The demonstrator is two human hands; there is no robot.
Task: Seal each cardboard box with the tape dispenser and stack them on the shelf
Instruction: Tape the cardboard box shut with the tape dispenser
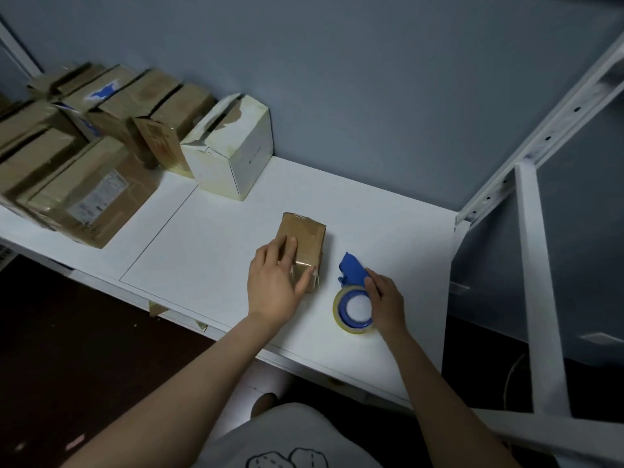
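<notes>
I had the left hand (273, 282) gripping the small box (309, 238) on the shelf (219, 248), right hand (386, 302) wrapped round the tape dispenser (353, 307) just right of it (other boxes (84, 190) far left).

Blue-grey painted wall (337, 79) behind. White shelf board (219, 231) against it, crossed by a thin seam line. White slotted metal upright (540, 136) and plain brace (540, 282) at right. Dark reddish-brown floor (67, 332) below. Dim, even light.
</notes>
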